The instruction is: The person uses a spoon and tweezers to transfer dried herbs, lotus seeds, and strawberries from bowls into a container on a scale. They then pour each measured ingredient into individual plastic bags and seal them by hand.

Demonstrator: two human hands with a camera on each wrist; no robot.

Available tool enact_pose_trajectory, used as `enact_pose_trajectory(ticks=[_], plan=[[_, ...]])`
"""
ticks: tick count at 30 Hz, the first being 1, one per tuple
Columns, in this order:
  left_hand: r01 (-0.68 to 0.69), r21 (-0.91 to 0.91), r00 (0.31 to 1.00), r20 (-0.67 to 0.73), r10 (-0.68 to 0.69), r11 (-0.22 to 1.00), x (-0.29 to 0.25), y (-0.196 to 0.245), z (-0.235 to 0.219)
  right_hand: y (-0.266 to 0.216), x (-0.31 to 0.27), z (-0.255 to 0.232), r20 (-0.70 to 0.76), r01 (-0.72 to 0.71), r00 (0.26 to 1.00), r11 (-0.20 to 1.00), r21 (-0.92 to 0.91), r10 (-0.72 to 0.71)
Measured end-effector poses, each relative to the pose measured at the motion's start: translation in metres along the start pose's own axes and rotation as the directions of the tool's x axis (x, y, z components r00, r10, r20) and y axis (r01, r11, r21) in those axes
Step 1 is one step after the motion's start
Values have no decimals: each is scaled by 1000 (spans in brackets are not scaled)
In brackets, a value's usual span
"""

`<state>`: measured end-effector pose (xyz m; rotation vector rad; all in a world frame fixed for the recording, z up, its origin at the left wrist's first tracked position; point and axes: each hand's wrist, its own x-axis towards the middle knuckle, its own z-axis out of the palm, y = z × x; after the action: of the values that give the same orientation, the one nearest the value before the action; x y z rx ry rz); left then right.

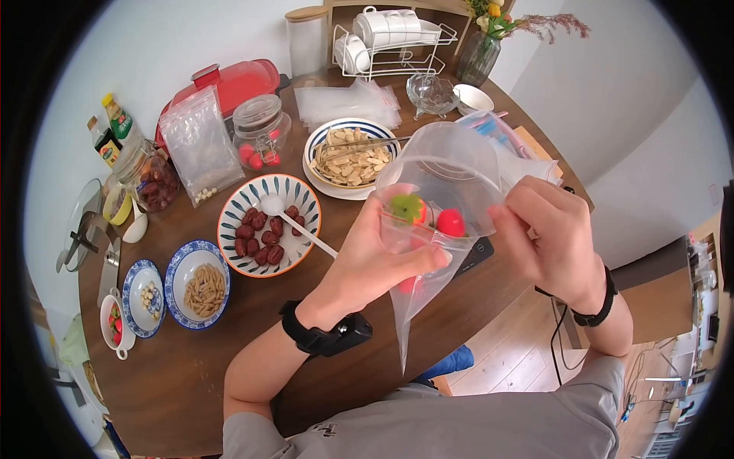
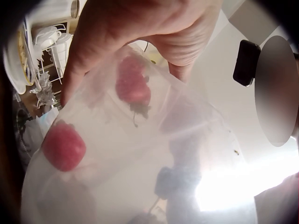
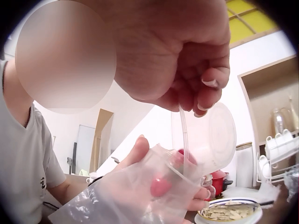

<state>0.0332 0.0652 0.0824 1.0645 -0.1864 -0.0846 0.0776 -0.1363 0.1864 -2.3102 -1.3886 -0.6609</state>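
A clear plastic bag [image 1: 407,321] hangs from my left hand [image 1: 363,252], its thumb and fingers gripping the bag's upper edge. Through the plastic show several red strawberries [image 2: 64,146], one at the mouth with a green leafy top [image 1: 407,206]. My right hand [image 1: 554,237] pinches the rim of a translucent plastic tub [image 1: 459,145]. In the head view the tub is tipped on its side, its opening at the bag's mouth. A red strawberry [image 1: 451,222] shows where tub and bag overlap. The right wrist view shows the tub [image 3: 223,135] beyond the curled fingers.
To the left stand a bowl of red dates [image 1: 229,264], two blue-patterned bowls and a small white dish of strawberries [image 1: 107,314]. Behind are a plate of pale slices [image 1: 344,191], a glass jar [image 1: 256,115], a jar of dates and a cup rack [image 1: 413,57]. A spoon handle [image 1: 313,239] crosses the date bowl.
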Motion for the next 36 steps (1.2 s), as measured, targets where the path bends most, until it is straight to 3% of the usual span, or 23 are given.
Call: enact_pose_trajectory(ticks=[10, 12, 13, 14, 16, 17, 18, 20, 22, 25, 28, 31, 33, 35, 36], plan=[[5, 137, 1000, 3, -5, 991, -1, -2, -6, 6, 1, -5, -35, -103, 994, 993, 65, 105], [-133, 130, 991, 16, 132, 983, 2, -9, -6, 15, 0, -8, -48, -287, 954, 946, 154, 297], [-131, 131, 991, 18, 129, 983, 0, -7, -4, 20, 0, -6, -46, -415, 897, 873, 257, 440], [-190, 144, 982, 14, 190, 971, -3, -2, 0, 27, 1, -5, -48, -420, 894, 871, 257, 445], [-245, 155, 969, 17, 245, 957, -5, 4, 4, 45, -1, -4, 64, -576, 749, 601, 555, 659], [-414, 196, 910, 102, 401, 889, -5, 6, 4, 57, -7, 3, 60, -577, 747, 600, 554, 662], [-569, 221, 822, 192, 537, 792, -5, 9, 4, 72, -17, 16, 119, -621, 685, 491, 611, 718], [-537, 178, 843, 163, 513, 825, -5, 12, 1, 90, -38, 46, 226, -690, 571, 312, 653, 789], [-560, 213, 828, 127, 545, 801, -2, 10, -3, 99, -57, 72, 335, -731, 509, 194, 654, 793], [-561, 187, 828, 101, 552, 807, 2, 12, -10, 98, -73, 95, 456, -768, 478, 105, 632, 751], [-534, 152, 842, 0, 540, 832, 0, 17, -3, 99, -79, 107, 496, -753, 489, 59, 656, 717], [-485, 27, 866, -127, 484, 874, -3, 25, 3, 100, -82, 109, 529, -795, 466, 74, 602, 709], [-519, 58, 848, -91, 522, 853, -1, 21, 1, 99, -81, 105, 559, -823, 446, 75, 563, 699], [-556, 92, 825, -61, 562, 826, -1, 16, -2, 97, -80, 95, 562, -923, 327, 129, 363, 760], [-572, 155, 813, -25, 582, 805, 0, 14, -4, 96, -80, 91, 566, -923, 330, 132, 362, 755]])
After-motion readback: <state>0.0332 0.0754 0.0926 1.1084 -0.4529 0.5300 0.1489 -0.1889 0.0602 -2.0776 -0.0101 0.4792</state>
